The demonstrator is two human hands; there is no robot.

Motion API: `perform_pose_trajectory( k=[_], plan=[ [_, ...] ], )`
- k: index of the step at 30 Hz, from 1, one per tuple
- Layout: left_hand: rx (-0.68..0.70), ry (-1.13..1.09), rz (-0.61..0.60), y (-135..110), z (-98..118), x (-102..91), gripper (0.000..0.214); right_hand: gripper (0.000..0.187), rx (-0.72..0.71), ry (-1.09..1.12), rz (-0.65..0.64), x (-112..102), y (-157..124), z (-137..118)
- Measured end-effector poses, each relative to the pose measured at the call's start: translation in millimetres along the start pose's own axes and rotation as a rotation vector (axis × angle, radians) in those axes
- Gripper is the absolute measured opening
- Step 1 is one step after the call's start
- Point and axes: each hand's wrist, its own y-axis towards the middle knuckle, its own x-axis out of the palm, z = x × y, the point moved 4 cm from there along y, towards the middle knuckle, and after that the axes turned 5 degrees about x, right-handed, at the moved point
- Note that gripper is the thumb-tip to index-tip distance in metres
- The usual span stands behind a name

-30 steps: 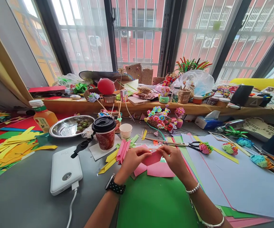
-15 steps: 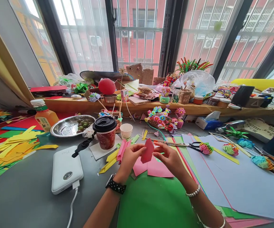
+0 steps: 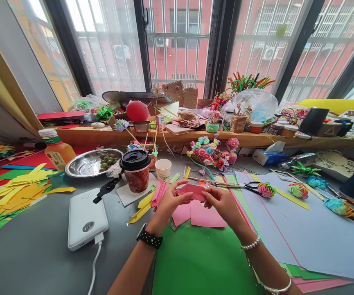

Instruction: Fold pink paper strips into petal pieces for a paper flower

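Fingers point(image 3: 186, 198) of the left hand point(image 3: 170, 201) and right hand point(image 3: 224, 200) pinch the pink paper point(image 3: 193, 190) at opposite ends; align its edges and apply light, even pressure.

A grey table point(image 3: 38, 254) carries a white power bank point(image 3: 86, 215), a shiny metal plate point(image 3: 80, 166) and a heap of yellow, orange and green paper strips point(image 3: 26, 192) at the left. Near the middle lie a green sheet point(image 3: 204, 262) and pink sheets point(image 3: 208, 216) at its far edge; large pale sheets point(image 3: 314, 237) spread over the right, with a blue tissue box point(image 3: 269, 158) behind them.
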Motion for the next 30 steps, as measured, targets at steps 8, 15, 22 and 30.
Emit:
perform_pose_trajectory(
  k=[8, 15, 22, 30],
  plan=[
    [-0.007, 0.011, -0.042, 1.4, -2.3, -1.5, 0.028, 0.024, -0.02, 0.044, -0.003, -1.8, 0.9, -2.6],
    [-0.044, -0.069, -0.084, 0.4, -1.7, 1.1, 0.03, 0.024, 0.042, 0.217, 0.015, -4.8, 1.1, 2.1],
    [-0.085, -0.174, -0.079, -0.9, -1.4, 2.1, 0.031, 0.025, 0.097, 0.267, -0.006, -6.9, 1.2, 2.4],
    [0.006, -0.041, -0.133, 1.5, -3.0, 3.5, 0.03, 0.02, 0.055, 0.208, -0.059, -3.9, -1.3, -3.7]
  ],
)
